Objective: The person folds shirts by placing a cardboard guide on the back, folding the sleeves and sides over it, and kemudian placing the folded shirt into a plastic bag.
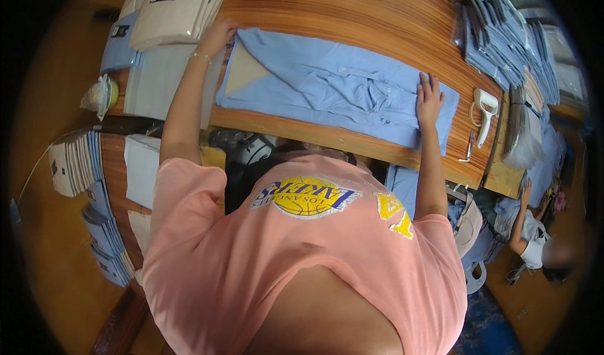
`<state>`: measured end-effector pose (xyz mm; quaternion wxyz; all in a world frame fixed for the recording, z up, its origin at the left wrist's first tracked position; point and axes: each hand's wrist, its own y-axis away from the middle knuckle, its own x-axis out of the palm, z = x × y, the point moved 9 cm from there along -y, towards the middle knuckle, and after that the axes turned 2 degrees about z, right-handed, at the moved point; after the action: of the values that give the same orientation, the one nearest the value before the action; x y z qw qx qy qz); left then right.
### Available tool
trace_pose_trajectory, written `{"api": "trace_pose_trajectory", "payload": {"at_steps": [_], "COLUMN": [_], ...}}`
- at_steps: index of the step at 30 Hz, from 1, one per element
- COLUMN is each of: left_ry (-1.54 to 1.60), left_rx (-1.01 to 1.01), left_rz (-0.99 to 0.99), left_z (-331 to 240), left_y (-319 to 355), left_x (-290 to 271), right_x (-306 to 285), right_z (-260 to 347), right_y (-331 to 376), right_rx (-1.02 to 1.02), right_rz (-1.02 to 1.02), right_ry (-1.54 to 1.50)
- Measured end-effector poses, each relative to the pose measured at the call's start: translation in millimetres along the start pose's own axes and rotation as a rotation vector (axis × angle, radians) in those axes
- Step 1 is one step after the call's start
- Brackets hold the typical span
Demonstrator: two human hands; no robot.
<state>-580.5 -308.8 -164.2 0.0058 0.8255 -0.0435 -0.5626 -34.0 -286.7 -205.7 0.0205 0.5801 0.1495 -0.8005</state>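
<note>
A light blue buttoned shirt [314, 78] lies lengthwise across the wooden table in front of me, its middle wrinkled. At its left end a beige board [245, 72] shows where the cloth is folded back. My left hand [220, 35] is closed at the far left corner of the shirt, fingertips on the edge and partly hidden. My right hand [429, 103] rests flat on the shirt near its right end, fingers stretched out and slightly apart, holding nothing.
Bagged beige garments [173, 9] are stacked far left, beside clear plastic sheets [154, 81]. On the right lie a white lint roller [486, 110], a small cutter-like tool [469, 146] and packed blue shirts [497, 34]. Another person [535, 235] is at the far right.
</note>
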Motion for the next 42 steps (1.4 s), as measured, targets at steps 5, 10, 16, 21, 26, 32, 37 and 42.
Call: {"api": "trace_pose_trajectory", "payload": {"at_steps": [5, 10, 16, 21, 26, 32, 37, 42], "left_ry": [-0.108, -0.254, -0.166, 0.047, -0.029, -0.066, -0.292, -0.01], "left_rx": [0.087, 0.122, 0.11, 0.243, 0.199, 0.058, 0.179, -0.079], "left_rz": [-0.066, -0.119, -0.318, -0.059, 0.163, 0.359, 0.147, 0.161], "left_z": [17.6, -0.2, -8.6, -49.0, -70.8, -87.0, -83.5, -81.8], "left_y": [7.0, 16.2, 19.8, 7.5, 33.1, 43.0, 56.6, 82.6], "left_x": [-0.6, -7.9, -14.4, 1.9, 34.1, 22.6, 24.6, 21.6], "right_x": [-0.3, -5.4, -6.1, -6.0, -5.6, -6.9, -5.3, -1.5], "right_z": [4.6, 7.9, 8.5, 8.3, 8.6, 4.2, 8.8, -1.5], "right_y": [1.3, 0.2, -0.7, -0.8, -0.1, 0.2, 0.5, 1.3], "right_rx": [0.009, 0.011, 0.003, 0.001, -0.01, 0.001, -0.017, 0.002], "right_rz": [0.012, 0.007, -0.008, -0.016, -0.01, -0.025, -0.017, -0.002], "right_ry": [0.051, 0.071, 0.08, 0.07, 0.077, 0.091, 0.063, 0.051]}}
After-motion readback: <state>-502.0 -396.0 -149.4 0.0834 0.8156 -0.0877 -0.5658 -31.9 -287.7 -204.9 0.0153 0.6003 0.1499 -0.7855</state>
